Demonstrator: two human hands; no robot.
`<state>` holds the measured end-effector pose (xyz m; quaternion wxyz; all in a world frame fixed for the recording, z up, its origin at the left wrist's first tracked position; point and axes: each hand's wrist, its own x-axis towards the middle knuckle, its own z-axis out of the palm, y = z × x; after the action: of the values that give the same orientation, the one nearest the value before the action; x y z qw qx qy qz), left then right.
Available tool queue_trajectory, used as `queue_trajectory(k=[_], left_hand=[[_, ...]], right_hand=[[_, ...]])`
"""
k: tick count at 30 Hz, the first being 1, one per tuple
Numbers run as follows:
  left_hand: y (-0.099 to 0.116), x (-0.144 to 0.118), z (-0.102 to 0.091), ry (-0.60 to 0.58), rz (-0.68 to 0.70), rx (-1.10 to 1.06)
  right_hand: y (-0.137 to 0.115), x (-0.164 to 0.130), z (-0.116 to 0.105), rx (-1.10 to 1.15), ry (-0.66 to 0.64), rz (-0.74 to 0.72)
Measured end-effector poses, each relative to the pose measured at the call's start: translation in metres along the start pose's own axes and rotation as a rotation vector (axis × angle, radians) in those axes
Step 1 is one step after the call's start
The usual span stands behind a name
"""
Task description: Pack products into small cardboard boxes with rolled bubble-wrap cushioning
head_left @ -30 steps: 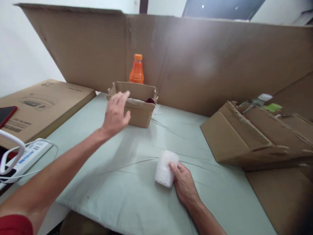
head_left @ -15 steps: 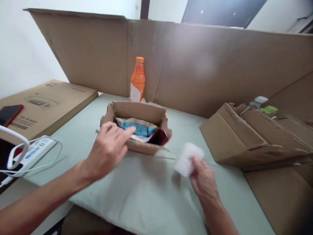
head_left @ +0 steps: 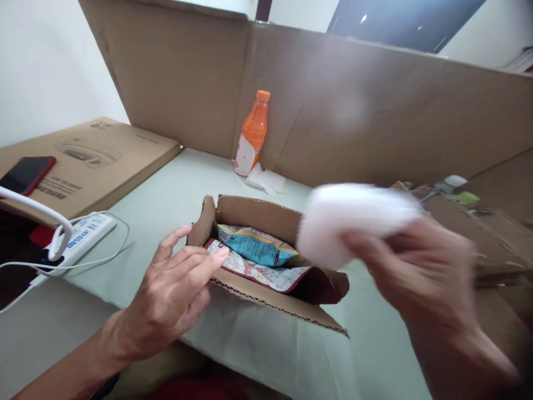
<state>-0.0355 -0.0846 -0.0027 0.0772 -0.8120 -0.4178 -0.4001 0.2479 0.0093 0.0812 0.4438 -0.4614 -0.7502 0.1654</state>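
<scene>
A small open cardboard box (head_left: pixel 266 304) stands on the table with torn, uneven rims. Inside it lie a blue packet (head_left: pixel 259 244) with a yellowish edge and a patterned packet (head_left: pixel 258 273) with a dark red border. My left hand (head_left: pixel 170 291) is at the box's near left corner, fingers stretched apart, one reaching over the rim; it grips nothing I can see. My right hand (head_left: pixel 412 266), smeared by motion, pinches a white folded sheet (head_left: pixel 333 222) above the box's right end. Whether the sheet is paper or foam, I cannot tell.
Behind the box are an orange drink bottle (head_left: pixel 253 133) and a crumpled white sheet (head_left: pixel 265 180). A tall cardboard panel (head_left: pixel 187 83) closes off the back. On the left lie a flat carton (head_left: pixel 125 161), a phone (head_left: pixel 27 173) and a power strip (head_left: pixel 89 241) with cable.
My right hand has lifted the white sheet up and over the box's right end. The box sits nearer and turned, its near flap tilted outward. My left hand stays at its left side.
</scene>
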Motion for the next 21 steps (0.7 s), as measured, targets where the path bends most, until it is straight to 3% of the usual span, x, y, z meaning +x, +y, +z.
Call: queue_trajectory(k=[3,5,7,10,18,21], left_hand=[[0.003,0.002,0.002,0.034,-0.010,0.013],[0.003,0.002,0.002,0.037,-0.011,0.008],[0.002,0.002,0.001,0.025,-0.010,-0.001],[0.001,0.002,0.000,0.016,-0.005,-0.005],[0.004,0.005,0.002,0.066,-0.041,0.003],[0.008,0.005,0.001,0.121,-0.058,0.022]], right_hand=[[-0.014,0.025,0.045,-0.357,-0.681,-0.176],[-0.015,0.033,0.074,-0.604,-0.949,-0.264],[-0.013,0.033,0.092,-0.785,-1.000,-0.370],[-0.007,0.028,0.100,-0.874,-0.949,-0.420],[-0.004,0.025,0.106,-0.725,-1.017,-0.175],[-0.016,0.030,0.086,-0.655,-1.080,-0.118]])
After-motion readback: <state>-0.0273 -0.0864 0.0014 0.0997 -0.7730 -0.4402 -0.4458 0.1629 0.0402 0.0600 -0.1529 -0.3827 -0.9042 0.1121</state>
